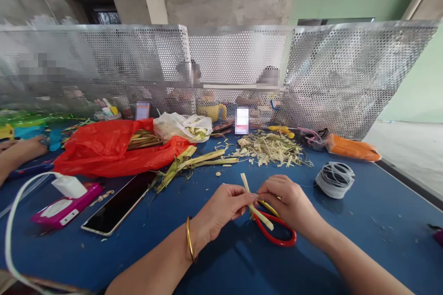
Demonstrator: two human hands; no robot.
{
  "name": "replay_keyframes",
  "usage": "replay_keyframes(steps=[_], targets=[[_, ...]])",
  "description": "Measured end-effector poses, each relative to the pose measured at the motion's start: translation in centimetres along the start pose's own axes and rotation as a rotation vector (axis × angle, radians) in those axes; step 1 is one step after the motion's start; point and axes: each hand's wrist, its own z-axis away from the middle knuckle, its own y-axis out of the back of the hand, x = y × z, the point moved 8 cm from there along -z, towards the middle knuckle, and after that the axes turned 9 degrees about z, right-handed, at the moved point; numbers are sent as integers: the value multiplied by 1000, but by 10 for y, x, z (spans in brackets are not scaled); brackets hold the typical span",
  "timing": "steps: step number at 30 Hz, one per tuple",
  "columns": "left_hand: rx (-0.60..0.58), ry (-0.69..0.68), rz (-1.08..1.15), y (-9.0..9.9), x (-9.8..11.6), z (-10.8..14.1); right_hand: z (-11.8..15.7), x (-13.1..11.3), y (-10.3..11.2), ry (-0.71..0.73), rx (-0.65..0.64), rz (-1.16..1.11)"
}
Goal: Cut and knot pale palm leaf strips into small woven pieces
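Note:
A pale, flat strip of plant stalk (pixel 266 221) is pinched between the thumb and fingers of my left hand (pixel 230 205). One end points up and away; the other slants down to the right. My right hand (pixel 289 196) is closed, its fingertips meeting my left thumb at the strip; exactly what they pinch is partly hidden. Beneath the strip and my right hand are scissors (pixel 292 242) with red and yellow handle loops. Their blades are hidden, and I cannot tell whether they rest on the table. A gold bangle circles my left wrist.
Beyond my hands lie split stalks (pixel 194 162), a heap of shavings (pixel 273 147) and a red plastic bag (pixel 107 150). Left are a phone (pixel 119 205) and a magenta power strip (pixel 65 207). A wire coil (pixel 334 179) sits right. Perforated metal panels (pixel 238 55) stand behind; another person's hand (pixel 26 150) is far left.

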Motion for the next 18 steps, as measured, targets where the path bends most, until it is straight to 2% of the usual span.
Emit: replay_keyframes(steps=[8,11,13,15,18], targets=[[61,7,30,7,-4,0,2,-7,10,65,159,194],[115,16,104,12,-3,1,9,-16,30,111,348,322],[131,16,167,14,-2,2,15,-29,38,193,443,395],[109,14,239,12,-1,2,19,-45,30,337,381,436],[86,1,296,10,0,1,20,-60,0,488,138,479]])
